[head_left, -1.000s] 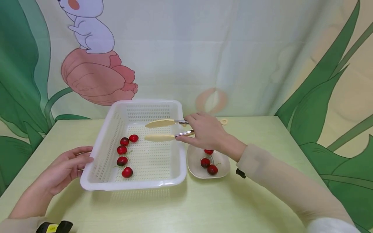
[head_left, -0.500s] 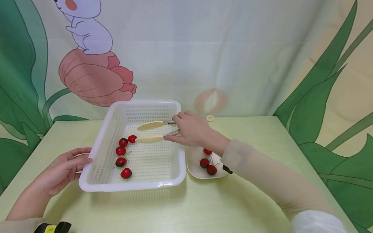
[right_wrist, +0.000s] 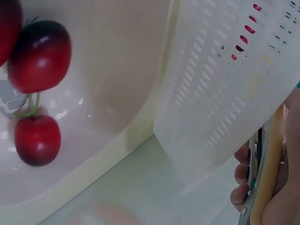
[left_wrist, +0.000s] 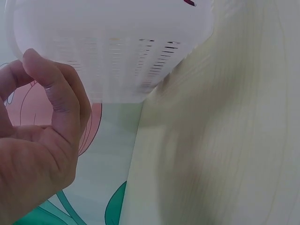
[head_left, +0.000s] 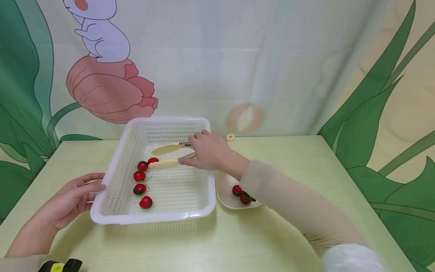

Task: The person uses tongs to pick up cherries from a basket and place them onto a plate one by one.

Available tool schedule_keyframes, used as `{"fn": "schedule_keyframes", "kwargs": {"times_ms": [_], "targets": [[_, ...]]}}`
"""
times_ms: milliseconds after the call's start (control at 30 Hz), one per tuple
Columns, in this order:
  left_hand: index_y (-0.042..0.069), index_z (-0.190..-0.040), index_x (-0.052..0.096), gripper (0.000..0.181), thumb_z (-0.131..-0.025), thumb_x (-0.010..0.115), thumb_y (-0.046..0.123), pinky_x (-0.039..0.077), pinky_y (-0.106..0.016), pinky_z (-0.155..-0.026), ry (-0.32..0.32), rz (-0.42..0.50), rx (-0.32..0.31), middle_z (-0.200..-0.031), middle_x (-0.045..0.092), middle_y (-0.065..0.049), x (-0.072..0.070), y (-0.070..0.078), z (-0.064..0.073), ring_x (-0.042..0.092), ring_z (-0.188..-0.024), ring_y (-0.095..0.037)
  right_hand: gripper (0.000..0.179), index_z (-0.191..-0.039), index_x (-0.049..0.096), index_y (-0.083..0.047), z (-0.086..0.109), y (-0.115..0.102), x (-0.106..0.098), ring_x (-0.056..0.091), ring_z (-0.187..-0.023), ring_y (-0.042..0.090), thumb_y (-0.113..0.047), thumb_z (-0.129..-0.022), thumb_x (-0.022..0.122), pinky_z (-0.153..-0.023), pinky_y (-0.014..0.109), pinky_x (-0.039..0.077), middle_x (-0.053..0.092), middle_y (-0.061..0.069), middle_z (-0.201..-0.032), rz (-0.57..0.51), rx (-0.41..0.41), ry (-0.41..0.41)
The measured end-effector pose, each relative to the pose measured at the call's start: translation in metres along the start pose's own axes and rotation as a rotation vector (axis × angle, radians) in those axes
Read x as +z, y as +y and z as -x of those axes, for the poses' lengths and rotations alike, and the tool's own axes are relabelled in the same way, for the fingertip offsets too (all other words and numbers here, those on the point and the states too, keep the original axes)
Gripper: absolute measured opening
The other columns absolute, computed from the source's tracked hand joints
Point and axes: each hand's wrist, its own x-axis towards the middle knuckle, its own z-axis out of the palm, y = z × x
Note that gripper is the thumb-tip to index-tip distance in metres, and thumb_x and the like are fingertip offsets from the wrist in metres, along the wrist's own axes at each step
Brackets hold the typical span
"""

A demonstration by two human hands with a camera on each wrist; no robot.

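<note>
A white perforated plastic basket point(head_left: 153, 218) sits on the table with several dark red cherries point(head_left: 139, 189) along its left side. My left hand point(head_left: 73, 198) holds its left rim; in the left wrist view the curled fingers and thumb meet the basket's edge. Tongs point(head_left: 164, 164) with cream tips are gripped in my right hand point(head_left: 209, 151) above the basket's right rim. Their two arms stand apart, the nearer tip overlapping the farthest cherry point(head_left: 153, 160); whether it touches is unclear. A small white dish point(head_left: 222, 192) at the right holds cherries point(right_wrist: 40, 56), partly hidden by my right forearm.
The pale yellow-green table point(head_left: 289, 234) extends around the basket and dish. A printed curtain point(head_left: 292, 75) hangs behind its back edge. The dish stands close against the basket's right side.
My right hand has moved left with the tongs, bringing their tips from mid-basket to the cherries at left. The forearm now covers more of the dish. The left hand stays at the rim.
</note>
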Motion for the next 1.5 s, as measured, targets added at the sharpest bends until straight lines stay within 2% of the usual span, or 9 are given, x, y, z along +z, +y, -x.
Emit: {"fn": "schedule_keyframes", "kwargs": {"times_ms": [567,1000,1500], "targets": [[0.02,-0.124,0.052,0.021,-0.108,0.046,0.008,0.061,-0.038,-0.081,-0.046,0.057,0.004,-0.115,0.072,0.003,-0.003,-0.002,0.0,0.073,-0.097,-0.022,0.069,-0.121,0.067,-0.013,-0.018,-0.016,0.01,0.059,-0.103,0.021,-0.075,-0.092,0.054,-0.077,0.039,0.055,0.066,0.002,-0.114,-0.014,0.042,-0.059],[0.021,-0.122,0.056,0.024,-0.108,0.044,0.006,0.061,-0.038,-0.08,-0.077,0.094,0.032,-0.115,0.073,0.0,-0.002,-0.003,0.0,0.074,-0.096,-0.022,0.065,-0.115,0.067,-0.016,-0.033,-0.024,0.017,0.055,-0.093,0.017,-0.075,-0.091,0.055,-0.066,0.033,0.052,0.065,-0.002,-0.106,-0.024,0.068,-0.076],[0.021,-0.124,0.053,0.022,-0.108,0.044,0.008,0.061,-0.038,-0.08,-0.067,0.105,0.022,-0.115,0.072,0.0,-0.001,-0.004,-0.001,0.074,-0.096,-0.023,0.069,-0.12,0.066,-0.016,-0.038,-0.026,0.02,0.057,-0.102,0.019,-0.077,-0.092,0.051,-0.071,0.037,0.055,0.064,-0.001,-0.114,0.012,0.085,-0.105]]}}
